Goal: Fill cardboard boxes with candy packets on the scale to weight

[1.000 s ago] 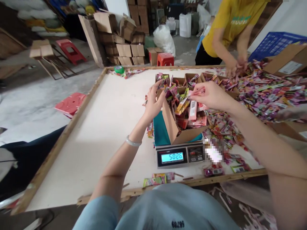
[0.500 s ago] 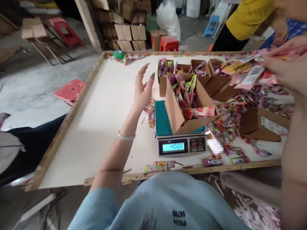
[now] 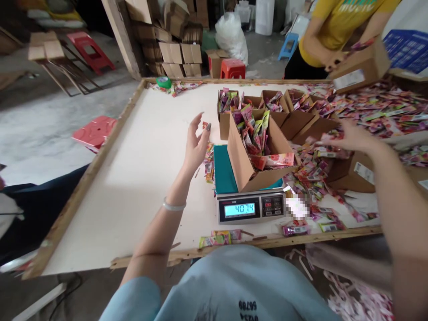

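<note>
An open cardboard box (image 3: pixel 245 169) partly filled with colourful snack packets (image 3: pixel 256 133) stands on a digital scale (image 3: pixel 249 207) whose display reads about 4074. My left hand (image 3: pixel 197 142) hovers open just left of the box, fingers spread and holding nothing. My right hand (image 3: pixel 347 136) reaches out to the right over the heap of loose packets (image 3: pixel 374 111); its fingers are curled down onto the packets, and what they hold is hidden.
Several more packet-filled boxes (image 3: pixel 277 104) stand behind the scale. A person in a yellow shirt (image 3: pixel 337 22) across the table holds a cardboard box (image 3: pixel 359 71). Another box (image 3: pixel 354 174) lies to the right. Red stools (image 3: pixel 95 131), stacked cartons (image 3: pixel 177 53) and a tape roll (image 3: pixel 163 82) lie around.
My right hand lifted a bunch of packets out of the box on the scale and moved right, down to the loose heap. My left hand let go of the box and opened. The scale reading dropped.
</note>
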A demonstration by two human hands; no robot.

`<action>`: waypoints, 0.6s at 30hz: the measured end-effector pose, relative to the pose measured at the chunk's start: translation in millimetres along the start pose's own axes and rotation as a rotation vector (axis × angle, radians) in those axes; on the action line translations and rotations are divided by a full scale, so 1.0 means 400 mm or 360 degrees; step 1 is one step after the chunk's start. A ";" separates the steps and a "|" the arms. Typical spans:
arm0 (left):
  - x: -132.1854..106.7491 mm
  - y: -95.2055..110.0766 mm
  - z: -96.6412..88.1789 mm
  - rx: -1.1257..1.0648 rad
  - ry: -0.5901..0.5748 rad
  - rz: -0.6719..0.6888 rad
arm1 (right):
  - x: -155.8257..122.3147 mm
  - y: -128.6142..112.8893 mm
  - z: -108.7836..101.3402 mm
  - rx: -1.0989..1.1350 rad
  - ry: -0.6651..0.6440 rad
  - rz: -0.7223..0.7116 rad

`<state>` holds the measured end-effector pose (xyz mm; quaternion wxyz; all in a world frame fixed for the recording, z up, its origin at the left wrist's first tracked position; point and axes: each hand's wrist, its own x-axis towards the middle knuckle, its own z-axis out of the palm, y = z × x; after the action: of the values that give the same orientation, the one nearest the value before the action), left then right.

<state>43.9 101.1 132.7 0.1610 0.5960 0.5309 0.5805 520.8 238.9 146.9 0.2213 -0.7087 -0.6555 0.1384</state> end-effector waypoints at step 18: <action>-0.108 0.042 0.039 -0.0098 -0.0180 -0.0235 | -0.051 -0.431 0.001 0.0107 0.0313 -0.1023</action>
<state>75.1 65.9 119.6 0.2515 0.5818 0.5454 0.5485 368.8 226.1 230.1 0.3391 -0.4679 -0.8160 0.0141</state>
